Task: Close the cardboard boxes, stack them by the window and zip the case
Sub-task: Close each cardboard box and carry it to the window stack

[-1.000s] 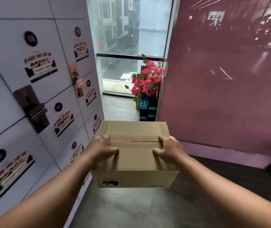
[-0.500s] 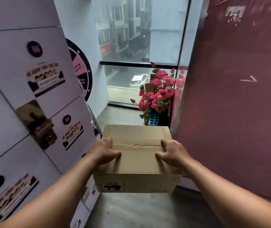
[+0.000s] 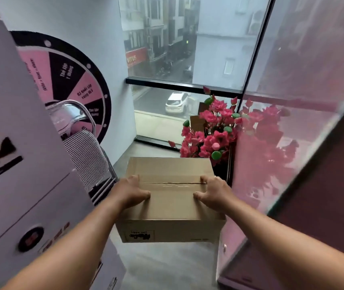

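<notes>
Hands (image 3: 132, 190) (image 3: 212, 191) outstretched, clasping closed box (image 3: 171, 208) sides.

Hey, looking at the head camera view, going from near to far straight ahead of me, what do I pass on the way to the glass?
left hand and right hand gripping the cardboard box → pink flowers → window

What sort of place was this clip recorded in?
Probably a gym or studio's locker corridor, on an upper floor. White locker doors with printed stickers line the left side, a pink-and-black prize wheel hangs on the wall, and the window overlooks a street below.
</notes>
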{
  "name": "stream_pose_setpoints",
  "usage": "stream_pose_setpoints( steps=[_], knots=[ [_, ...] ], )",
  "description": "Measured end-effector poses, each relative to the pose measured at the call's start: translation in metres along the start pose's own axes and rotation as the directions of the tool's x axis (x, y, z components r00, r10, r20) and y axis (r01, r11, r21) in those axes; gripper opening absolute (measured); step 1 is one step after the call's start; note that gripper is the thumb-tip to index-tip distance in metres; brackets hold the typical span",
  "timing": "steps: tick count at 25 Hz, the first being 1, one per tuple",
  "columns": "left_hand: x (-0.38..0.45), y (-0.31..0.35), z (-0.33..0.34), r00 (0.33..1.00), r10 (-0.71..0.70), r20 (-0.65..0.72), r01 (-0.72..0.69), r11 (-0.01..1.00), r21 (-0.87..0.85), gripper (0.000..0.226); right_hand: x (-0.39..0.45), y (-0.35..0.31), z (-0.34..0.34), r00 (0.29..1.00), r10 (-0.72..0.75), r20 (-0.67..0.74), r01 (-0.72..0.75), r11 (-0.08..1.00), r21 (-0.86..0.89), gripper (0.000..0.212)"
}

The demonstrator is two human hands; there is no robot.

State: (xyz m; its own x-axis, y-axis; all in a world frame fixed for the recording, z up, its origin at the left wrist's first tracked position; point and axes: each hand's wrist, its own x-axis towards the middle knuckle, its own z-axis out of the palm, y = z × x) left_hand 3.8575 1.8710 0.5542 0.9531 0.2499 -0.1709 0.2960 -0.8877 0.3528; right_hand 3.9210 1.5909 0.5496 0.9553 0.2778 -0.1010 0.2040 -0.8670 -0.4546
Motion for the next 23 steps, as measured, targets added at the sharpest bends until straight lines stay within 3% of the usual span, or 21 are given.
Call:
stream_pose_setpoints(
  steps=[7,17,23],
  knots=[
    [0.174,-0.003,-0.038,1.000,0.023,-0.020,-0.023,0.999,-0.026,0.048,0.169,-0.024,-0.024,1.000,-0.006,-0.030,0.007,1.000,0.025,0.051],
    [0.411,-0.003,-0.081,0.989,-0.146,-0.010,0.145,0.987,-0.065,0.058,0.438,-0.042,-0.038,0.995,-0.095,-0.018,0.096,0.994,0.055,0.042],
    [0.526,-0.018,-0.111,0.984,-0.179,-0.022,0.176,0.978,-0.109,0.050,0.569,-0.067,-0.033,0.995,-0.100,0.010,0.098,0.991,0.091,0.044]
  ],
)
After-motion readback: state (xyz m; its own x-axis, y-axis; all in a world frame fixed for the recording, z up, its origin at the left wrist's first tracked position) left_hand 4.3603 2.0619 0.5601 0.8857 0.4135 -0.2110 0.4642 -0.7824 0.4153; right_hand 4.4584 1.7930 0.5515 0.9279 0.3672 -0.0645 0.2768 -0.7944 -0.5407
